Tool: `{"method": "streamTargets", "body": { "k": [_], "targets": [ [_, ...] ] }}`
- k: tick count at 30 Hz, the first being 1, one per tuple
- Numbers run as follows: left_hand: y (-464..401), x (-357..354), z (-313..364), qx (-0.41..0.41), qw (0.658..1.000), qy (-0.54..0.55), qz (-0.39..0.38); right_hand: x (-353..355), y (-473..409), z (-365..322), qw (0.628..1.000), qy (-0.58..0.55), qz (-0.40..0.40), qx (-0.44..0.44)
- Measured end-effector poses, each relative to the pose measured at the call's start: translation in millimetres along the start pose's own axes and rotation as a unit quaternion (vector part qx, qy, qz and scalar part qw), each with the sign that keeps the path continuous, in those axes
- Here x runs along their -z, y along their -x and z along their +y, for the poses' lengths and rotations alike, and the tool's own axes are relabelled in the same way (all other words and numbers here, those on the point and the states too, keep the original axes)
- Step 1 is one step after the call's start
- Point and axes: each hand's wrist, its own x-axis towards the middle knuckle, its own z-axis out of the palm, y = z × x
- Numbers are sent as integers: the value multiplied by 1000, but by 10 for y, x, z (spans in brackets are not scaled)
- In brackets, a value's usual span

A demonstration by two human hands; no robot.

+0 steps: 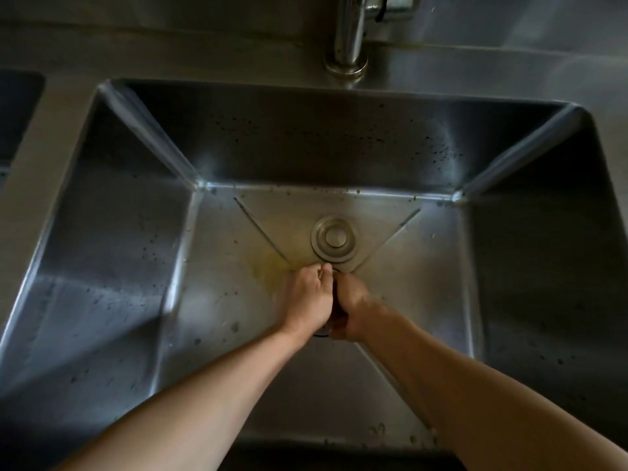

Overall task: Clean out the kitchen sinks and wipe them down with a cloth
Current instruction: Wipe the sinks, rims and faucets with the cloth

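A deep stainless steel sink (pixel 112 239) fills the view, its walls speckled with dark spots. Both my arms reach down to the middle of the sink floor. My left hand (pixel 307 295) and my right hand (pixel 351 307) are side by side over the drain, fingers curled, gripping a dark round drain strainer (pixel 334 312) between them. Most of the strainer is hidden by the hands; only a dark sliver and a bit of rim show. A round metal drain cover (pixel 333 240) lies flat on the sink floor just beyond my fingers.
A yellowish stain (pixel 268 266) spreads on the floor left of the hands. Small food bits lie along the back edge and near the front wall. A chrome faucet (pixel 346 32) stands behind the sink. A second basin (pixel 17 110) shows at far left.
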Motion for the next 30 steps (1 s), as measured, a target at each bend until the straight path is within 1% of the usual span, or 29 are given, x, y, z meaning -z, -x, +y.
{"method": "streamTargets", "body": {
  "k": [4, 6, 9, 12, 14, 15, 16, 17, 18, 19, 20, 21, 22, 24, 25, 26, 27, 28, 29, 30],
  "targets": [
    [-9, 17, -37, -49, 998, -31, 0, -15, 18, 4, 1000, 1, 4, -21],
    [5, 22, -54, -56, 997, -54, -10, -16, 47, 22, 1000, -1, 1, -12],
    [50, 71, -37, -44, 997, -64, -11, 1, 178, 15, 998, -51, -12, 24],
    [123, 192, 28, -7, 1000, -14, -18, 0, 392, -26, 994, -97, -31, 47],
    [136, 289, 66, 54, 997, 54, -24, 23, 525, -21, 994, -71, -25, 76],
    [122, 339, 90, 111, 988, 104, -29, 40, 586, -4, 993, -51, -22, 104],
    [100, 393, 115, 186, 967, 168, -34, 62, 649, 21, 990, -34, -22, 137],
    [95, 461, 159, 272, 930, 242, -44, 82, 714, 57, 983, -15, -25, 181],
    [100, 536, 189, 351, 879, 316, -65, 107, 772, 107, 970, 20, -26, 242],
    [121, 605, 210, 407, 830, 369, -94, 144, 807, 167, 945, 77, -16, 319],
    [147, 660, 214, 438, 799, 393, -126, 184, 844, 213, 906, 150, 2, 396],
    [166, 698, 207, 459, 778, 401, -154, 224, 881, 237, 858, 224, 13, 463],
    [182, 733, 212, 472, 757, 412, -185, 258, 895, 242, 809, 298, 16, 507],
    [220, 785, 224, 498, 706, 442, -240, 270, 902, 201, 698, 427, 16, 574],
    [249, 816, 236, 504, 695, 441, -261, 248, 907, 173, 645, 471, 20, 602],
    [278, 835, 233, 509, 694, 431, -271, 226, 897, 155, 601, 494, 35, 627],
    [313, 858, 243, 514, 699, 415, -276, 198, 880, 150, 568, 498, 57, 652],
    [335, 858, 243, 513, 707, 399, -278, 165, 868, 160, 553, 488, 86, 670],
    [351, 842, 249, 507, 716, 391, -278, 124, 860, 178, 561, 465, 118, 674],
    [367, 808, 255, 495, 733, 383, -268, 79, 861, 206, 593, 431, 145, 665]
  ]
}}
